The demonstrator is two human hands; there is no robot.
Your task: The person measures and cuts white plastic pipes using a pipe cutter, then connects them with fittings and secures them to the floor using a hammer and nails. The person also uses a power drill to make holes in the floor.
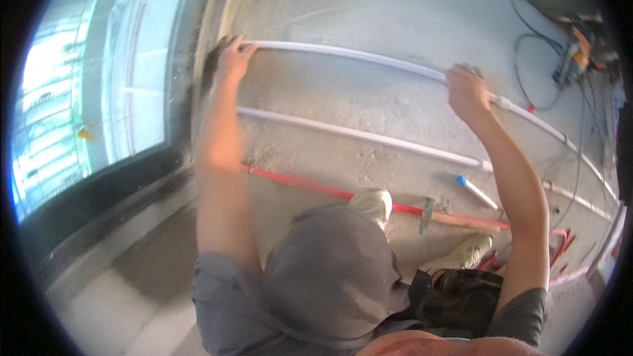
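A long white pipe point(356, 54) runs across the far part of the bare floor. At its left end, by the window frame, my left hand point(236, 58) is closed on it. Farther right, my right hand point(467, 92) wraps round the same pipe with the knuckles up. Just beyond that hand sits a white coupling point(503, 102), and the pipe goes on, curving toward the right. Nearer to me, a second white pipe point(356, 134) lies roughly alongside, passing behind my right forearm.
A red pipe point(297, 182) crosses the floor by my shoes point(372, 204), with a green piece point(427, 215) on it. A short white pipe with a blue end point(480, 194) lies near my right forearm. An orange power tool point(579, 53) and cables are at far right; a window point(142, 59) is left.
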